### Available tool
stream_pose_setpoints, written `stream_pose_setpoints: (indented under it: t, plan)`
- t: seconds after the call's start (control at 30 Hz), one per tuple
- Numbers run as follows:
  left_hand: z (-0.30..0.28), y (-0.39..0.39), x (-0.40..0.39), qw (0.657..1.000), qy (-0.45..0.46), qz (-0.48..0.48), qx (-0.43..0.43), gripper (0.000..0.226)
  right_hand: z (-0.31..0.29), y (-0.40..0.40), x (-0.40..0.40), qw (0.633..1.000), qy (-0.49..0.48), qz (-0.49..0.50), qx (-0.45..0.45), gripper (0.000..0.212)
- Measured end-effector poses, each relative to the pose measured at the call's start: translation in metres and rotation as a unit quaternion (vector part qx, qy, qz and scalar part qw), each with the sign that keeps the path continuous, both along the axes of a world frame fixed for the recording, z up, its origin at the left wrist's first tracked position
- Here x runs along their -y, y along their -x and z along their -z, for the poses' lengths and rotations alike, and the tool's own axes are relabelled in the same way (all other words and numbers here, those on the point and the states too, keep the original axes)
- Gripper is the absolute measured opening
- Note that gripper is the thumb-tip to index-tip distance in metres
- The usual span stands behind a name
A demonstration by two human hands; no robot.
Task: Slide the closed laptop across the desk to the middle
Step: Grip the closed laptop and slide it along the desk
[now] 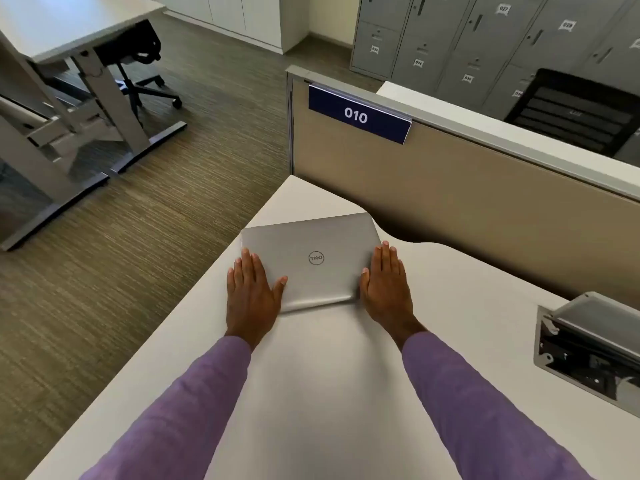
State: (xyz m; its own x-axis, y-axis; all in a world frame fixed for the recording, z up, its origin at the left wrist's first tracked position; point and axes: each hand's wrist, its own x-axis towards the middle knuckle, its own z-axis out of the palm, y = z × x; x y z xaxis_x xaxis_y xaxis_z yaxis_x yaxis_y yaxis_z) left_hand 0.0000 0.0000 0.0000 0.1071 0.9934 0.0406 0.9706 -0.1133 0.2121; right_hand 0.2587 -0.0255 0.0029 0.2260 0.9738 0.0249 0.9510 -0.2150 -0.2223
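A closed silver laptop [313, 259] with a round logo lies flat near the far left corner of the white desk [332, 382]. My left hand [251, 292] rests palm down on the laptop's near left corner, fingers together and thumb spread over the lid. Pressed flat against the laptop's right edge is my right hand [386, 285], its thumb touching the lid's side. Both arms wear purple sleeves.
A tan partition [467, 202] with a blue "010" sign [358, 114] runs along the desk's far side. An open cable box [588, 348] is set into the desk at the right. The desk's left edge drops to carpet. Another desk and chair stand far left.
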Motion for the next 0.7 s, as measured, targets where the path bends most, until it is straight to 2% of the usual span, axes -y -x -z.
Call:
stream_pose_setpoints:
  t: [0.13, 0.3, 0.47, 0.7]
  plan:
    - [-0.004, 0.004, -0.008, 0.999, 0.015, -0.043, -0.018, 0.082, -0.003, -0.003, -0.012, 0.999, 0.016, 0.028, 0.012, 0.057]
    - [-0.012, -0.008, -0.015, 0.992, 0.037, -0.11, 0.051, 0.072, -0.002, -0.01, -0.022, 0.999, 0.005, 0.028, 0.021, 0.046]
    - [-0.014, -0.017, -0.021, 0.978, 0.025, -0.164, 0.125, 0.061, -0.001, -0.009, -0.027, 0.999, 0.02, 0.049, -0.012, 0.048]
    - [-0.015, -0.02, -0.027, 0.955, 0.039, -0.217, 0.199, 0.061, 0.003, -0.013, -0.031, 0.997, -0.002, 0.059, -0.047, 0.049]
